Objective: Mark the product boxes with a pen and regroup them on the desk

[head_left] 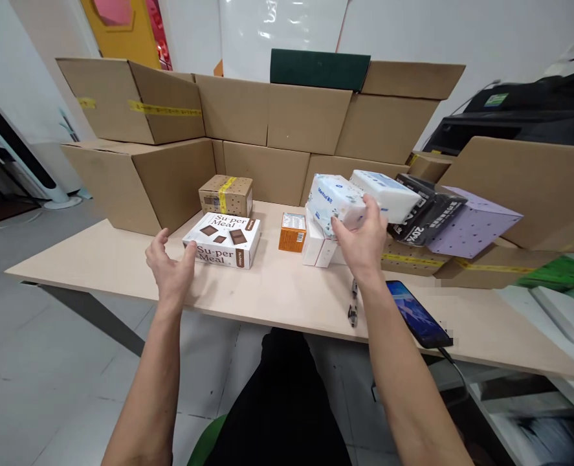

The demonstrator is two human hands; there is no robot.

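Note:
My left hand (173, 268) is held open, thumb and fingers apart, at the left end of a white "Su-per Meal" box (224, 241) printed with chocolate squares. The thumb overlaps the box's corner; whether it touches I cannot tell. My right hand (364, 243) grips the near side of a white and blue tissue pack (334, 199), thumb at the front and fingers over its right end. That pack rests tilted on or just above a white carton (318, 247). Another tissue pack (386, 194) lies right behind my fingers. An orange box (292, 232) stands left of the white carton.
A brown taped carton (226, 195) sits behind the chocolate box. Large cardboard boxes (165, 181) wall the table's back. At right are a black package (427, 213), a lilac box (475, 223) and a phone (417, 314) with a cable. A small dark metallic item (353, 314) lies near the front edge.

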